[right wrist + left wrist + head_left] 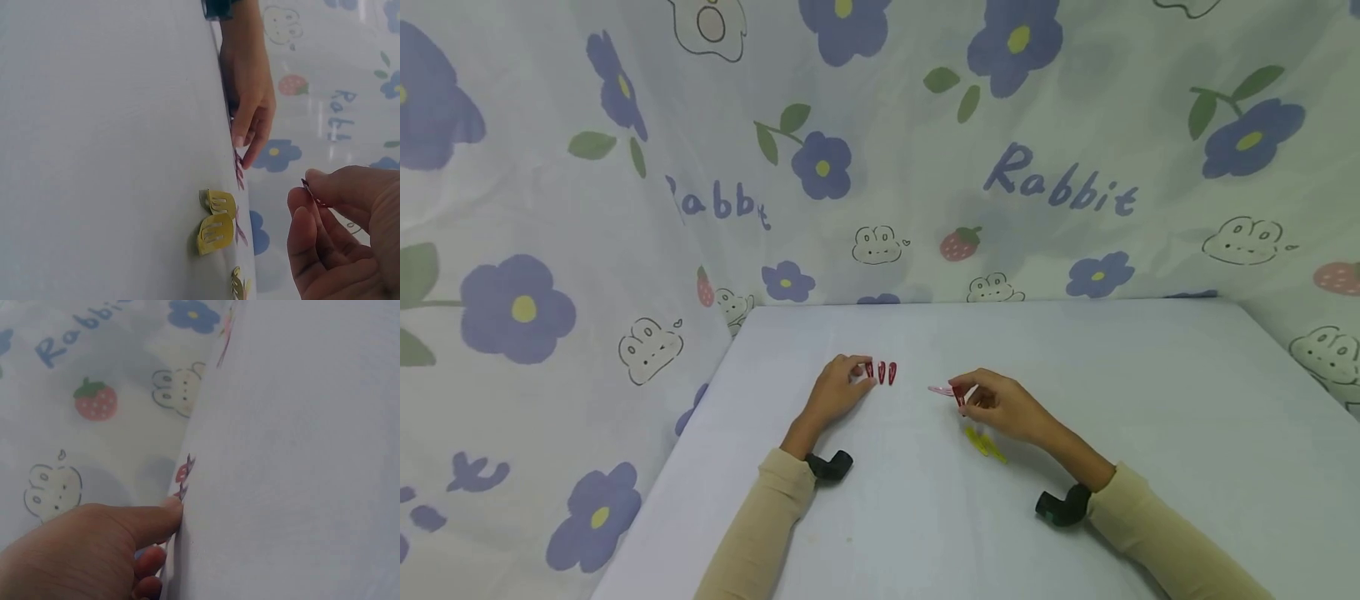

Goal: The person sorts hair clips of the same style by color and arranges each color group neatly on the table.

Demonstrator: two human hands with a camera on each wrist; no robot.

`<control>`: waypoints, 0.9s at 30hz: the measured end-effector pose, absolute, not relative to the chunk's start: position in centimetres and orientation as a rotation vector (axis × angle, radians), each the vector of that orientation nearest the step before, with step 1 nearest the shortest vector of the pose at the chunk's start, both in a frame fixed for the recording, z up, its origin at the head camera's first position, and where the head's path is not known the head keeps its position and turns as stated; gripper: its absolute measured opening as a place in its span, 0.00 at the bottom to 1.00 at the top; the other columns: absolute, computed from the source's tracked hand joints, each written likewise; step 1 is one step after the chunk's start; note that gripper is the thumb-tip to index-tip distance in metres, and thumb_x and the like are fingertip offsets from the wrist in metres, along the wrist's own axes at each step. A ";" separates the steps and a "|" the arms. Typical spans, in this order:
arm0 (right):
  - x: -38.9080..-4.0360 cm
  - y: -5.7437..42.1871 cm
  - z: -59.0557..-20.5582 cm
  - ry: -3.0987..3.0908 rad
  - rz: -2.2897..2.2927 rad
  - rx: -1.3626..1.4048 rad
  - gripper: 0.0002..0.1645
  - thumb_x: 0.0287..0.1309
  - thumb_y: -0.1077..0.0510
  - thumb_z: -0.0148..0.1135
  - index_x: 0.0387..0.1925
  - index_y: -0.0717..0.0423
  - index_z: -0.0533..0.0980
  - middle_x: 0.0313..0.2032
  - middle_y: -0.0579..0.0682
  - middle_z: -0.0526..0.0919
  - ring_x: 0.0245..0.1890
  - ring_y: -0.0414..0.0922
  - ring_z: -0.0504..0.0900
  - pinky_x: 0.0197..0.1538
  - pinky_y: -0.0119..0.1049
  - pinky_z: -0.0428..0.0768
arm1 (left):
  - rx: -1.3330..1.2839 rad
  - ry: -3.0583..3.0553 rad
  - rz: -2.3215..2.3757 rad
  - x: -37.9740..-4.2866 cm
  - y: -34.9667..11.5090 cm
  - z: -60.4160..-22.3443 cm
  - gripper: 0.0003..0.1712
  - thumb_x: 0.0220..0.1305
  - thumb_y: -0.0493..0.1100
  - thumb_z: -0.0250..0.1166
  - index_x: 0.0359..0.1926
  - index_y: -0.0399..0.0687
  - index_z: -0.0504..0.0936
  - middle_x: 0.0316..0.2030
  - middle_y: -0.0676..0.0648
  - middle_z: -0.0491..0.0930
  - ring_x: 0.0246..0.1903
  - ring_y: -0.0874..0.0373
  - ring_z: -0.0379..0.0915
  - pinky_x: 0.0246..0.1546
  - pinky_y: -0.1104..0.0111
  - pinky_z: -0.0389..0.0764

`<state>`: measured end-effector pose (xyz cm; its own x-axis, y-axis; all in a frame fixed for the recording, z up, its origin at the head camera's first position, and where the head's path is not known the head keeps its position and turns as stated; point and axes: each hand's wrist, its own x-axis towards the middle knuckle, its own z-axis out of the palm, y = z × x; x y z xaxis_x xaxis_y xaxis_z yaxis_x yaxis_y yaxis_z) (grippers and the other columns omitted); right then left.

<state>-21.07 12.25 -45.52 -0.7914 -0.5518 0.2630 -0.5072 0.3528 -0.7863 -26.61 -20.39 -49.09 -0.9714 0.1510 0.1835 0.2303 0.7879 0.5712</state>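
Left grip (836,389) of mine pinching the end red clip (869,369), two more reds (882,372) alongside on the surface (910,517); past a pink clip (938,389), I'm pinching a fourth red (959,398) in my right grip (1006,408), yellow clips (995,450) near. Lining up reds, I'd judge; next needs careful lowering.

Your left hand (837,389) partly hides the red clip (869,368) it pinches; the head view cuts your sleeves (752,529) at 7 and 4 o'clock; the right wrist view crops a blurred yellowish thing (237,285) near 6 o'clock.
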 end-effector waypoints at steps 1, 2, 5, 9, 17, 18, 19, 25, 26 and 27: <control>-21.0 12.2 -45.5 2.553 -1.446 -0.999 0.24 0.60 0.66 0.67 0.58 0.59 0.77 0.49 0.55 0.82 0.38 0.41 0.84 0.39 0.30 0.81 | -0.306 -2.845 -0.930 -26.6 -20.4 -49.1 0.25 0.65 0.49 0.69 0.61 0.51 0.80 0.41 0.48 0.78 0.38 0.56 0.69 0.40 0.62 0.71; -21.1 12.1 -45.5 2.561 -1.440 -1.004 0.24 0.60 0.65 0.68 0.58 0.59 0.77 0.49 0.53 0.82 0.38 0.41 0.83 0.39 0.30 0.81 | -0.306 -2.840 -0.928 -26.6 -20.5 -49.1 0.25 0.65 0.49 0.69 0.61 0.51 0.80 0.41 0.47 0.78 0.38 0.55 0.70 0.41 0.62 0.71; -21.1 12.0 -45.3 2.572 -1.425 -1.012 0.25 0.59 0.63 0.69 0.58 0.59 0.77 0.48 0.51 0.82 0.37 0.40 0.83 0.39 0.30 0.81 | -0.311 -2.831 -0.916 -26.6 -20.6 -49.1 0.25 0.65 0.49 0.69 0.61 0.51 0.80 0.41 0.48 0.78 0.38 0.56 0.70 0.41 0.62 0.71; -21.1 11.9 -45.3 2.550 -1.414 -1.021 0.26 0.59 0.61 0.70 0.59 0.59 0.76 0.50 0.54 0.82 0.37 0.39 0.82 0.39 0.31 0.80 | -0.307 -2.837 -0.915 -26.5 -20.7 -49.0 0.25 0.65 0.50 0.69 0.62 0.51 0.80 0.41 0.48 0.78 0.38 0.56 0.70 0.40 0.62 0.72; -21.3 11.8 -45.6 2.532 -1.382 -1.040 0.29 0.59 0.58 0.71 0.60 0.61 0.75 0.51 0.57 0.81 0.37 0.38 0.81 0.41 0.31 0.80 | -0.301 -2.829 -0.944 -26.4 -20.7 -49.0 0.25 0.65 0.50 0.69 0.61 0.51 0.80 0.40 0.48 0.78 0.38 0.56 0.70 0.41 0.62 0.72; -21.3 11.7 -45.6 2.533 -1.377 -1.038 0.29 0.59 0.57 0.71 0.60 0.61 0.74 0.51 0.57 0.81 0.37 0.38 0.81 0.41 0.31 0.80 | -0.295 -2.832 -0.948 -26.3 -20.7 -49.0 0.25 0.64 0.50 0.69 0.61 0.51 0.80 0.40 0.48 0.78 0.38 0.56 0.70 0.41 0.62 0.72; -21.3 11.7 -45.6 2.538 -1.370 -1.032 0.30 0.58 0.57 0.72 0.60 0.61 0.75 0.50 0.55 0.81 0.37 0.38 0.81 0.41 0.31 0.80 | -0.290 -2.837 -0.949 -26.3 -20.7 -49.1 0.25 0.65 0.50 0.69 0.61 0.51 0.80 0.40 0.48 0.78 0.38 0.56 0.69 0.41 0.62 0.71; -21.2 11.3 -45.4 2.563 -1.323 -1.004 0.31 0.56 0.57 0.73 0.61 0.60 0.75 0.50 0.50 0.82 0.37 0.38 0.80 0.41 0.31 0.81 | -0.316 -2.848 -0.951 -26.2 -20.7 -48.9 0.25 0.66 0.50 0.68 0.62 0.51 0.79 0.41 0.48 0.78 0.38 0.56 0.69 0.42 0.62 0.72; -21.3 11.2 -45.4 2.569 -1.313 -1.005 0.31 0.56 0.57 0.73 0.61 0.61 0.75 0.50 0.50 0.82 0.37 0.38 0.80 0.41 0.31 0.80 | -0.327 -2.846 -0.945 -26.2 -20.7 -48.8 0.25 0.66 0.50 0.68 0.62 0.51 0.79 0.41 0.47 0.78 0.38 0.56 0.70 0.42 0.62 0.72; -21.3 11.0 -45.4 2.579 -1.300 -1.004 0.31 0.56 0.57 0.73 0.60 0.60 0.75 0.50 0.50 0.82 0.37 0.38 0.80 0.41 0.31 0.80 | -0.333 -2.845 -0.941 -26.2 -20.7 -48.8 0.25 0.66 0.50 0.68 0.62 0.51 0.79 0.42 0.47 0.79 0.38 0.55 0.70 0.42 0.62 0.72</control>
